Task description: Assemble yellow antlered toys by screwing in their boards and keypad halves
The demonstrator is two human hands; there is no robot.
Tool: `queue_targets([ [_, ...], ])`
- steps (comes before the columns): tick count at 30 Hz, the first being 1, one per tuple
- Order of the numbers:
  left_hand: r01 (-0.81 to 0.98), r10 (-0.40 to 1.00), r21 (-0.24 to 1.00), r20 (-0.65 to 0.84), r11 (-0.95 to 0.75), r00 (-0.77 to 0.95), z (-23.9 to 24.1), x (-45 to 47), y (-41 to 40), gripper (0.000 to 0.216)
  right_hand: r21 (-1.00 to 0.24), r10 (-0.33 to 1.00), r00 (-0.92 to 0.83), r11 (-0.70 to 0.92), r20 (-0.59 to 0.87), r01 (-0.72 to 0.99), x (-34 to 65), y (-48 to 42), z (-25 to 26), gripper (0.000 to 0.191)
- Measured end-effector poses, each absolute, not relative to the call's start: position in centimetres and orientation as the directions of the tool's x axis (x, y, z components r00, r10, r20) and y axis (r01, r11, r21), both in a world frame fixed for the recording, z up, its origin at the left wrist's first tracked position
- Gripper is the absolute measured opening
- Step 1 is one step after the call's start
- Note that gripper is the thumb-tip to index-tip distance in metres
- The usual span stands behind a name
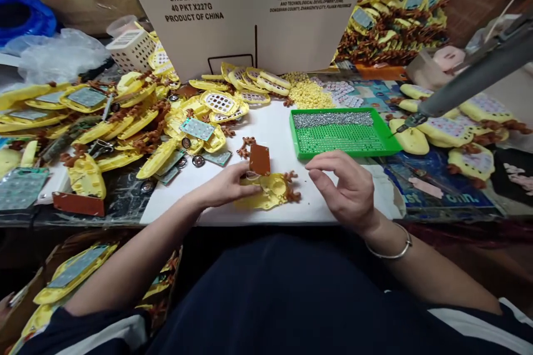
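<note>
Your left hand [230, 184] grips the yellow toy shell [273, 193] on the white sheet [266, 127], a brown board [260, 160] standing beside it; your right hand [347, 188] hovers apart, its pinch unclear. Should your left slacken, the board could topple.

A plain, dark navy shirt [266, 294] covers the torso. At either side of the shirt's front, its navy sleeves carry broad white bands [462, 326]. Outward from the shirt, a thin, rounded, silver-coloured bangle [391, 257] circles the right wrist [375, 226].
</note>
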State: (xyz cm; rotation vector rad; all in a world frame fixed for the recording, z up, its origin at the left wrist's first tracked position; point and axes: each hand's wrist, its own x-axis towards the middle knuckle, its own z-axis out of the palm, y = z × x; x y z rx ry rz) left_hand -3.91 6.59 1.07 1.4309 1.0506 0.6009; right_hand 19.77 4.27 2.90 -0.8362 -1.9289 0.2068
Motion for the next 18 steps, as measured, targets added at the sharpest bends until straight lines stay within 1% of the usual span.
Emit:
queue_targets([
  [2, 0.378, 0.874, 0.926, -0.164, -0.024, 0.458, 1.4, -4.2, 7.4, 0.031, -0.49, 0.654, -0.278, 0.73, 0.704, 0.476, 19.9, 4.7, 2.4, 0.009],
  [3, 0.406, 0.87, 0.913, -0.166, -0.042, 0.464, 1.4, -4.3, 7.7, 0.031, -0.488, 0.656, -0.291, 0.73, 0.696, 0.478, 19.8, 4.9, 2.1, 0.009],
  [5, 0.408, 0.874, 0.913, -0.184, -0.018, 0.45, 1.3, -4.5, 7.9, 0.029, -0.479, 0.654, -0.317, 0.735, 0.687, 0.479, 19.8, 5.2, 1.6, 0.009],
  [8, 0.364, 0.928, 0.929, -0.19, 0.064, 0.321, 1.1, -4.8, 7.6, 0.031, -0.473, 0.65, -0.343, 0.743, 0.678, 0.474, 19.6, 5.4, 1.4, 0.01],
  [10, 0.285, 0.945, 0.95, -0.207, 0.131, 0.255, 1.2, -4.8, 7.2, 0.038, -0.467, 0.64, -0.37, 0.757, 0.674, 0.458, 19.3, 5.5, 1.4, 0.011],
  [12, 0.156, 0.932, 0.964, -0.252, 0.217, 0.259, 1.4, -4.7, 6.7, 0.044, -0.456, 0.623, -0.416, 0.775, 0.662, 0.437, 18.7, 5.5, 1.4, 0.011],
  [13, 0.08, 0.919, 0.96, -0.28, 0.268, 0.279, 1.6, -4.5, 6.4, 0.043, -0.447, 0.611, -0.442, 0.787, 0.656, 0.425, 18.3, 5.4, 1.3, 0.011],
  [15, -0.072, 0.887, 0.928, -0.323, 0.365, 0.331, 1.8, -4.2, 5.9, 0.041, -0.421, 0.58, -0.498, 0.813, 0.645, 0.403, 17.4, 5.4, 1.2, 0.013],
  [18, -0.246, 0.845, 0.849, -0.348, 0.468, 0.406, 1.9, -3.8, 5.0, 0.047, -0.349, 0.524, -0.579, 0.851, 0.624, 0.393, 15.9, 5.3, 0.7, 0.017],
])
